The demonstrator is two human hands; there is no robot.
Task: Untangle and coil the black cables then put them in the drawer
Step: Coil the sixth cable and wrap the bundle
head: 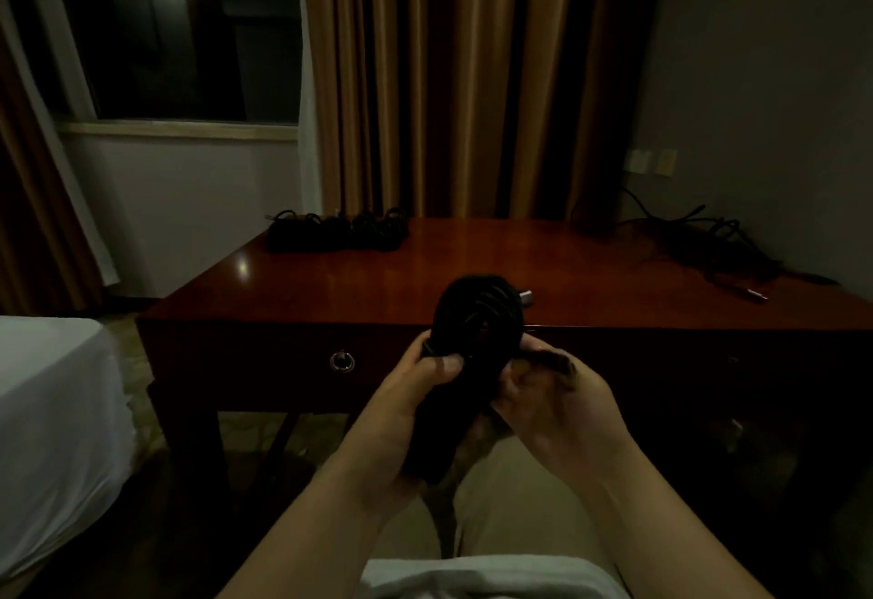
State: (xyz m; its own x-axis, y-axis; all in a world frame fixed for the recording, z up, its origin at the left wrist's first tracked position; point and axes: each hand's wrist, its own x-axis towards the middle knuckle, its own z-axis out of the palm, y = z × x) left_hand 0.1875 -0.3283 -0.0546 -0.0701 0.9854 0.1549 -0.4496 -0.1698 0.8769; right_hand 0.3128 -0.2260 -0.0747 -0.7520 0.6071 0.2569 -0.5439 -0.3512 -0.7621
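A coiled black cable [477,310] stands upright in front of the desk edge, held between both hands. My left hand [420,390] grips its lower left side, thumb across the loops. My right hand [548,400] holds the lower right side, fingers curled round the strands. A metal plug [526,297] sticks out behind the coil. Several coiled black cables [338,230] lie in a row at the desk's back left. A tangled heap of black cables [708,244] spreads over the back right. The drawer front with a ring pull [342,361] is closed.
The dark wooden desk [472,268] stands against brown curtains [449,79] and a window [165,31]. A white bed [52,433] sits at the left. Wall sockets [649,161] are at the right, above the tangled cables. My legs are below the hands.
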